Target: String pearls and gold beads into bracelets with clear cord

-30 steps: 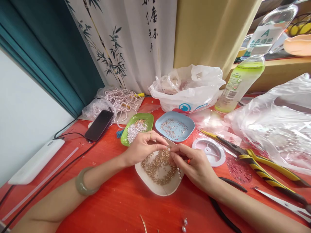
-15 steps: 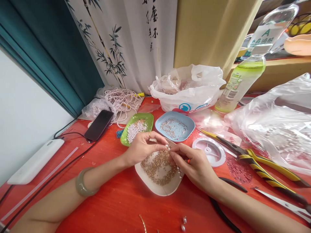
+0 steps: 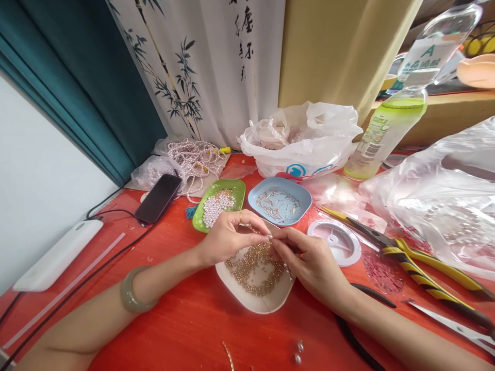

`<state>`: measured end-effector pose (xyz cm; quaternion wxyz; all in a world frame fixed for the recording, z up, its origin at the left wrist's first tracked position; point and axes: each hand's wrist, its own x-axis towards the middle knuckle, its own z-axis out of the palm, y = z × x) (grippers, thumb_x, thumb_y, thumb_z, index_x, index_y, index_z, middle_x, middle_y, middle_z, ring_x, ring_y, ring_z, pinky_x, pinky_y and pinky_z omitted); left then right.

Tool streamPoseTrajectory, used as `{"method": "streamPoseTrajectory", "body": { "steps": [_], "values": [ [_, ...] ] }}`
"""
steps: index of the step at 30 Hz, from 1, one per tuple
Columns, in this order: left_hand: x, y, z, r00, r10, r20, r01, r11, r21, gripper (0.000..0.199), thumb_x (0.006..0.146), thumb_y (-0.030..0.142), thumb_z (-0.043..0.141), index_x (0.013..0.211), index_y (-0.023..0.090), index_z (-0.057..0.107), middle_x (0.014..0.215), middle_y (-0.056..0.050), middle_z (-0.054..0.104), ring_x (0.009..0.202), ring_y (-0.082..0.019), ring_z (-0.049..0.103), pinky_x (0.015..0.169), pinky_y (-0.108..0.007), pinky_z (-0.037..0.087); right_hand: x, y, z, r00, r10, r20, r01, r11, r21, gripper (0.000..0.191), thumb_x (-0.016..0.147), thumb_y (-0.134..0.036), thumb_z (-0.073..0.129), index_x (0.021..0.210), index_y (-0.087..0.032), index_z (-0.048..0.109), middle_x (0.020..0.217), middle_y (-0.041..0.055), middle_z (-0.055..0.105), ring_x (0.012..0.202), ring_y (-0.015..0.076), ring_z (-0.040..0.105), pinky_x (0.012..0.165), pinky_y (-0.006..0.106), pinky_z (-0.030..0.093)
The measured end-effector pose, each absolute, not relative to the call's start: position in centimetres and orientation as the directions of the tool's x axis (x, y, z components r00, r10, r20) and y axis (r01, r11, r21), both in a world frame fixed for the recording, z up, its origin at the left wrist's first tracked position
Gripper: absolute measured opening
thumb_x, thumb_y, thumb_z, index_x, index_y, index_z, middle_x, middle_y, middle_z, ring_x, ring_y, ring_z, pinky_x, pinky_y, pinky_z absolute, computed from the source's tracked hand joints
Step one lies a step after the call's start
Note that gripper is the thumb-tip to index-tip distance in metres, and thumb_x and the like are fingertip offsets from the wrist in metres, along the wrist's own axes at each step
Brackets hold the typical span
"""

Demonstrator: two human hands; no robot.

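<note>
My left hand (image 3: 232, 234) is closed in a pinch, its thumb and forefinger on a small pearl bead (image 3: 269, 237). Right against it, the fingers of my right hand (image 3: 309, 252) are closed too, and a strand of pearl beads (image 3: 288, 272) shows below them. How the strand runs inside the fingers is hidden. Both hands are over a white dish (image 3: 247, 305) holding many small gold beads (image 3: 255, 270). Behind my left hand, a green dish (image 3: 240, 191) contains white pearl beads (image 3: 217, 208). A blue dish (image 3: 263, 188) with thin metal pins stands farther back.
A white spool (image 3: 353, 252), pliers (image 3: 406, 257) and scissors (image 3: 448, 322) lie to the right. Plastic bags (image 3: 305, 149) and a bottle (image 3: 386, 136) stand behind. At left are a phone (image 3: 158, 198) and a white power strip (image 3: 58, 255). Two loose pearls (image 3: 299, 352) lie in front.
My fingertips have drawn closer together around the pearl bead, which now shows less. The whole view has shifted slightly; the dishes and tools stay in place.
</note>
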<state>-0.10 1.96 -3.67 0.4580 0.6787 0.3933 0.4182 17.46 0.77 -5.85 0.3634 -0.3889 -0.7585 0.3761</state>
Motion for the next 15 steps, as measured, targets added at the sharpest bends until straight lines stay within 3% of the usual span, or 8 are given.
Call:
{"method": "streamPoseTrajectory", "body": {
  "steps": [11, 15],
  "values": [
    [-0.14, 2.24, -3.63, 0.311, 0.935, 0.169, 0.115, -0.213, 0.970, 0.004, 0.070, 0.016, 0.065, 0.071, 0.017, 0.069, 0.073, -0.002, 0.063, 0.071, -0.012, 0.059, 0.066, -0.023, 0.047, 17.67, 0.57, -5.72, -0.448, 0.856, 0.259, 0.283, 0.410, -0.867, 0.018, 0.085, -0.025, 0.041, 0.079, -0.016, 0.055, 0.060, 0.0016, 0.059, 0.050, 0.0119, 0.051, 0.046, 0.023, 0.040],
    [-0.16, 2.17, -3.55, 0.311, 0.924, 0.221, 0.105, -0.265, 0.959, 0.005, 0.070, 0.016, 0.066, 0.072, 0.019, 0.069, 0.074, -0.002, 0.063, 0.073, -0.012, 0.058, 0.068, -0.024, 0.046, 17.78, 0.73, -5.47, -0.445, 0.853, 0.273, 0.259, 0.414, -0.872, 0.024, 0.088, -0.026, 0.036, 0.085, -0.015, 0.058, 0.065, 0.0029, 0.061, 0.054, 0.0124, 0.054, 0.050, 0.023, 0.042]
  ]
}}
